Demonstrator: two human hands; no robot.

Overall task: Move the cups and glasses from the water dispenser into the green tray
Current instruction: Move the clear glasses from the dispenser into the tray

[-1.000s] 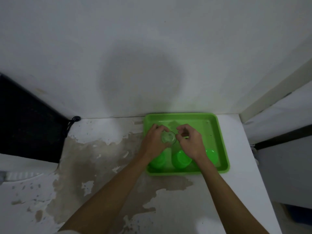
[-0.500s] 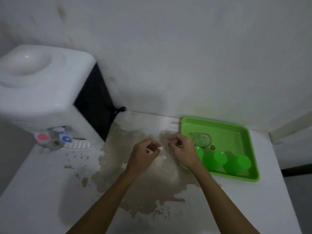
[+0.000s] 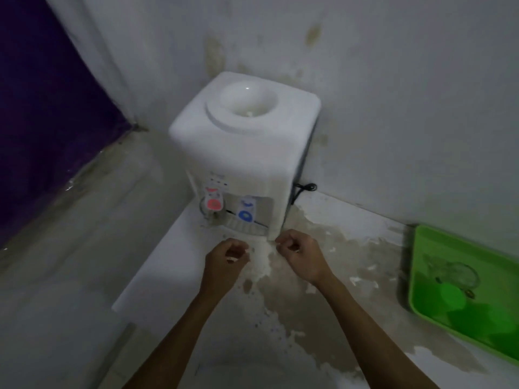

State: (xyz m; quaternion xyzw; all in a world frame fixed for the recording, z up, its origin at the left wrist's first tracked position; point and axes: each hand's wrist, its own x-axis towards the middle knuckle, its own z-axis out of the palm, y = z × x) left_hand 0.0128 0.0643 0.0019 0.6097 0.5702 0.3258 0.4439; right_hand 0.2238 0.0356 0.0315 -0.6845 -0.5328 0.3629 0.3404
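Note:
A white water dispenser (image 3: 247,153) stands against the wall, with a red tap (image 3: 213,203) and a blue tap (image 3: 246,214) above its drip grille. A clear glass (image 3: 209,211) seems to sit under the red tap, blurred. My left hand (image 3: 224,265) and my right hand (image 3: 302,258) hover just in front of the grille, fingers loosely curled, holding nothing. At the far right lies the green tray (image 3: 421,248) with a clear glass (image 3: 452,273) and green cups (image 3: 452,299) in it.
The white counter (image 3: 351,223) is stained and peeling brown between the dispenser and the tray. A black cord (image 3: 304,189) hangs behind the dispenser. The counter's left edge drops to a lower floor, with a dark purple wall (image 3: 42,108) beyond.
My hands let go of the clear glass in the tray and came left, empty, to the front of the dispenser. The view swung left, so the tray now sits at the right edge.

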